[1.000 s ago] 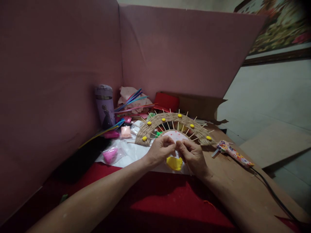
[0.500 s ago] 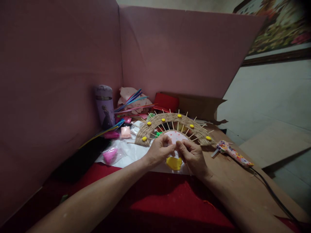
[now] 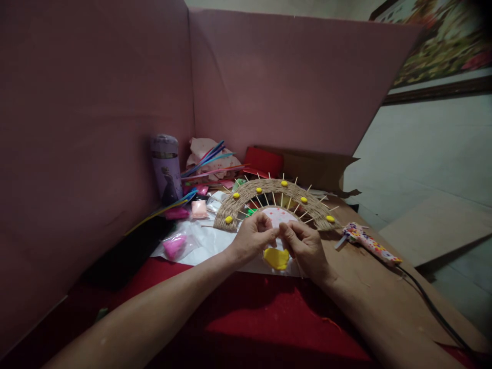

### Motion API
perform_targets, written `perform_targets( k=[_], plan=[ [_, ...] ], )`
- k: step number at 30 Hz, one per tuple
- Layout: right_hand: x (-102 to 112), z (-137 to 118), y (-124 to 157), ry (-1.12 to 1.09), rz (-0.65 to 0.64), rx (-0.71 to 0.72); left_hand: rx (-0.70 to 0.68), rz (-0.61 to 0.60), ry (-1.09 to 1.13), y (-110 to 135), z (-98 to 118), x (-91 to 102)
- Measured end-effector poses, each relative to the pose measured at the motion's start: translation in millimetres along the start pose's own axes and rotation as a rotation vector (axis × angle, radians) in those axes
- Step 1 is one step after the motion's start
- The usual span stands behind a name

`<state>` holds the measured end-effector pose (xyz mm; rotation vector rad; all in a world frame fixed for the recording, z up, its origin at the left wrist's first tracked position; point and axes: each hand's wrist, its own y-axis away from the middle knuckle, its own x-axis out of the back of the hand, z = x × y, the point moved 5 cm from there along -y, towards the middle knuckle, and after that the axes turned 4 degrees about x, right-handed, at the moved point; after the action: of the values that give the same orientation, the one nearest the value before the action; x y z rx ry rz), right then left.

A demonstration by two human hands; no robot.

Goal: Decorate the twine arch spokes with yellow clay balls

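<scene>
My left hand (image 3: 254, 234) and my right hand (image 3: 305, 246) meet fingertip to fingertip, both closed in a pinch. Whatever is between the fingers is too small or hidden to make out. Just below them lies a lump of yellow clay (image 3: 277, 259), seemingly on or in clear plastic. Behind the hands stretches a woven twine arch (image 3: 270, 188) with thin sticks poking through it and several yellow dots along its band. A pale spotted half-circle (image 3: 275, 215) sits at the arch's centre, partly covered by my fingers.
A floral-covered glue gun (image 3: 371, 243) rests on brown cardboard (image 3: 357, 282) at the right, its cord trailing forward. To the left stand a purple tumbler (image 3: 167, 169), bagged pink clay (image 3: 175, 247), a peach packet (image 3: 199, 209) and pipe cleaners (image 3: 207, 163). Pink panels (image 3: 284, 87) enclose the back and left.
</scene>
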<state>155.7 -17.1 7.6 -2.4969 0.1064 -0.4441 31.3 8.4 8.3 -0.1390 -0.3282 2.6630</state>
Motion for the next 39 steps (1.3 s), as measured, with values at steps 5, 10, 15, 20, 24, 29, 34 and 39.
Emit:
perform_targets(
  k=[5, 10, 15, 20, 24, 29, 34, 39],
  plan=[
    [0.6, -1.9, 0.3, 0.003, 0.012, 0.008, 0.015, -0.005, 0.001, 0.5, 1.0, -0.1],
    [0.4, -3.4, 0.5, -0.003, 0.017, -0.017, 0.021, -0.006, -0.019, -0.1, -0.1, 0.0],
    [0.8, -4.8, 0.4, 0.002, 0.021, -0.009, 0.024, -0.011, -0.015, -0.8, -1.4, 0.2],
    [1.6, -7.0, 0.4, 0.017, 0.014, 0.009, 0.028, -0.009, -0.029, -0.7, -1.8, 0.6],
    [1.6, -7.0, 0.5, 0.024, 0.009, 0.011, 0.024, -0.001, -0.039, -0.2, -0.1, 0.7],
    [1.5, -7.0, 0.5, 0.015, 0.017, 0.008, 0.027, -0.001, -0.033, 0.0, 0.5, 0.3],
    [1.6, -8.8, 0.3, 0.013, 0.020, 0.012, 0.022, 0.008, -0.059, -0.7, -0.9, 1.1],
    [2.5, -9.5, -0.1, 0.024, 0.022, 0.022, 0.031, 0.017, -0.063, -1.1, -2.5, 2.0]
  ],
)
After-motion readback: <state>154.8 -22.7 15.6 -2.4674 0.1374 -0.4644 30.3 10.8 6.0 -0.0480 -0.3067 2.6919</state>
